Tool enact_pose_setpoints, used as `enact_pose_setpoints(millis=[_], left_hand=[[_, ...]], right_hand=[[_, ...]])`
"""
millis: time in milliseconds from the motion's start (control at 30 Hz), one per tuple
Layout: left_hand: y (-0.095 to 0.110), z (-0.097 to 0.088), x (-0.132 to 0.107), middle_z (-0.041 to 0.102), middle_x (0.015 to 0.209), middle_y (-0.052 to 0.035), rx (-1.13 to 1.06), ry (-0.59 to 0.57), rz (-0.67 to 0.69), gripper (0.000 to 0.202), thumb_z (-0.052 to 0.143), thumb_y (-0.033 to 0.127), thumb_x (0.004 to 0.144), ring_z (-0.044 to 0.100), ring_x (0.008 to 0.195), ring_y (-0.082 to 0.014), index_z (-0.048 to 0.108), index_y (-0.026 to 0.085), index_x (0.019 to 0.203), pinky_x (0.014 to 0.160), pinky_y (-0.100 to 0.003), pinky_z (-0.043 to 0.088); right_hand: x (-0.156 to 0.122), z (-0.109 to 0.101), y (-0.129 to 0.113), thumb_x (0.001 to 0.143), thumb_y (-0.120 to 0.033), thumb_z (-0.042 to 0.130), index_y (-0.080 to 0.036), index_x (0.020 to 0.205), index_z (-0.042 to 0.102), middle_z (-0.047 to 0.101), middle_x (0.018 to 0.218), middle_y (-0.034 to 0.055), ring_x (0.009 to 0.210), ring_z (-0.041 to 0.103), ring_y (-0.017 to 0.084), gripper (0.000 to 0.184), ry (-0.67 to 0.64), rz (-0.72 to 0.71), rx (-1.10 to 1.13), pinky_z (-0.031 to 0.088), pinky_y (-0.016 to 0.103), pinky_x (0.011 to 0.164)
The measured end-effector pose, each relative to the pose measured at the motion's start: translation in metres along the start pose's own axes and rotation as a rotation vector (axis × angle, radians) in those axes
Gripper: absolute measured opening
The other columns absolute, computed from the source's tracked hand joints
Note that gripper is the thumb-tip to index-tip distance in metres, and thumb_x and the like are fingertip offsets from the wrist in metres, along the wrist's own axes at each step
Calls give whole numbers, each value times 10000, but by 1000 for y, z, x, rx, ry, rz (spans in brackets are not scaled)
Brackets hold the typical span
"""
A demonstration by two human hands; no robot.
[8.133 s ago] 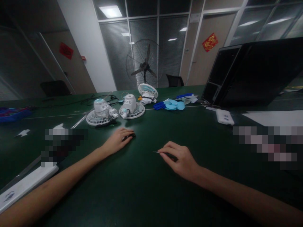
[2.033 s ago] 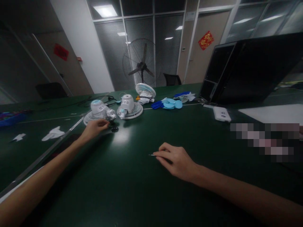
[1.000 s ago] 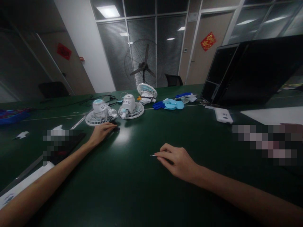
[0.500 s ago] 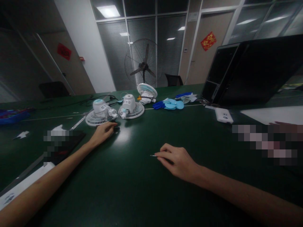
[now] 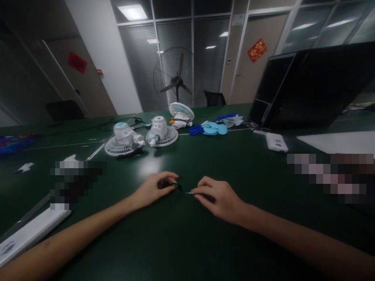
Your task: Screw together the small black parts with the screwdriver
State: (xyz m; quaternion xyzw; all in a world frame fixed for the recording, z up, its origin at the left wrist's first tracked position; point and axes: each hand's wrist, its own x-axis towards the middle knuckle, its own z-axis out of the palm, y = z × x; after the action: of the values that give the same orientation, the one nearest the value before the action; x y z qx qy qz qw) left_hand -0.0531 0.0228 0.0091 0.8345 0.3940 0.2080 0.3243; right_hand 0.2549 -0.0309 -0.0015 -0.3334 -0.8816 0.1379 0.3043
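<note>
My left hand [image 5: 155, 189] is closed in a pinch on a small black piece [image 5: 176, 185], whose exact kind I cannot make out. A short gap separates it from my right hand [image 5: 218, 198], whose fingers are closed around a thin metal-tipped tool. The tool's bright tip [image 5: 189, 192] points left toward the black piece without touching it, while my palm hides most of the rest. Both hands are low over the dark green table [image 5: 175, 238]. Beyond them are several small white fans: one on the left [image 5: 124, 140], one in the middle [image 5: 161, 132], and one tilted behind [image 5: 181, 115].
Blue fan blades [image 5: 215, 128] lie right of the fans. At the right are a large black computer case [image 5: 310, 89] and a white box [image 5: 276, 142]. A white case [image 5: 35, 232] sits beside my left forearm. Pixelated patches cover areas at both sides.
My left hand has come from beside the left fan toward the table's middle, close to my right hand, with the black piece in its fingers. My right hand has stayed nearly still.
</note>
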Motion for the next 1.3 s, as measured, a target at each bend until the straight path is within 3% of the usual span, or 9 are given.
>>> enact_pose_setpoints(millis=[67,167,600,833,1100,1300], left_hand=[[18,19,-4,774,1176,-35,-39,-26,32,385,702,296,978,714,1043,-209,655,266,1360,877,-330,529],[29,29,-8,768,1174,-26,-68,-30,52,384,706,272,979,712,1045,-203,648,276,1358,871,-325,526],[30,29,-7,756,1140,-16,-118,-71,61,385,731,292,982,706,985,-182,648,272,1358,832,-299,524],[30,29,-6,751,1114,-22,-91,-71,77,447,753,287,963,697,936,-182,619,261,1389,799,-301,512],[31,29,-8,700,1121,-43,-3,-47,115,479,730,254,954,669,970,-202,589,275,1411,824,-326,533],[20,22,-18,652,1250,-81,72,-140,202,488,596,247,1047,638,1097,-232,505,314,1522,941,-378,546]], right_hand=[[0,-1,-1,1011,-193,658,-204,1206,769,691,1091,59,831,672,157,225,-21,-2,10,548,272,712],[1,-4,-4,999,-176,651,-193,1165,780,692,1052,59,802,663,151,211,-36,-6,18,536,264,691],[2,1,-5,1038,-199,632,-186,1236,755,680,1096,74,842,666,162,233,-71,-61,1,552,275,718],[2,2,-2,1047,-184,622,-213,1283,738,665,1151,76,892,678,177,265,-49,-12,14,576,299,763],[0,5,3,1044,-181,618,-203,1261,738,668,1134,77,888,678,182,249,48,34,47,578,320,761],[1,0,-1,1033,-170,634,-183,1246,747,670,1113,74,862,675,172,241,44,29,32,577,300,741]])
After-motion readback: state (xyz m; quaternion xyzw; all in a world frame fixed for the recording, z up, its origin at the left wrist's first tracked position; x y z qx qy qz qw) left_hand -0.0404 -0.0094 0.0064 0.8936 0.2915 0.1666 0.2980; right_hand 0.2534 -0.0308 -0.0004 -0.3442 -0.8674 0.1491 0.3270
